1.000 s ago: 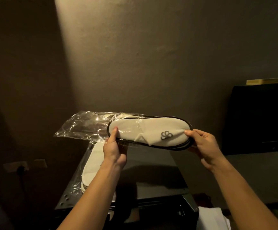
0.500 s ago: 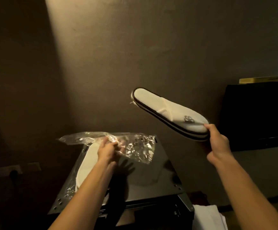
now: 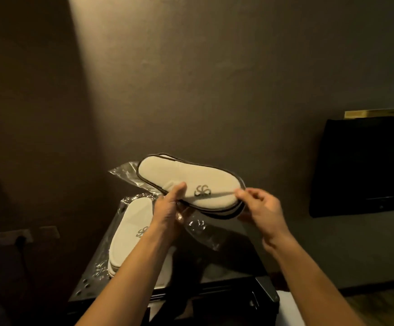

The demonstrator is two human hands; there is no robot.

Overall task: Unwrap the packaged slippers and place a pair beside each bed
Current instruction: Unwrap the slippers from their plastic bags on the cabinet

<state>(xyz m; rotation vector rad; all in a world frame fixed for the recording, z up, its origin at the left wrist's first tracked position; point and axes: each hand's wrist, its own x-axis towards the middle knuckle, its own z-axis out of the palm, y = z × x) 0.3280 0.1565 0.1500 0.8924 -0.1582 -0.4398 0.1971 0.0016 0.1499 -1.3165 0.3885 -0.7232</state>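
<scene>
1. A pair of white slippers (image 3: 186, 182), stacked flat one on the other and edged in dark trim, is held up in front of the wall (image 3: 214, 78), above a dark cabinet top (image 3: 226, 262). A curled grey logo shows on the toe part of the upper slipper.
2. The left hand (image 3: 167, 212) grips the stack at its near edge, with the thumb pressed on the upper face just left of the logo and the fingers curled underneath.
3. The same hand also seems to hold the empty clear wrapper (image 3: 198, 228), which hangs crumpled below the slippers; in the dim light the exact hold on it is hard to make out. Another part of the plastic sticks out behind the heel end, at the left.
4. The right hand (image 3: 259, 208) pinches the toe end of the stack, thumb and forefinger on the rim to the right of the logo and the other fingers bent loosely beneath.
5. A second packaged pair (image 3: 130, 234) lies on the left part of the cabinet top inside its clear plastic, with the same logo showing. The left forearm crosses over part of it.
6. A dark screen (image 3: 365, 165) hangs on the wall at the right, and a socket plate (image 3: 15, 235) with a plug in it sits low at the left.
</scene>
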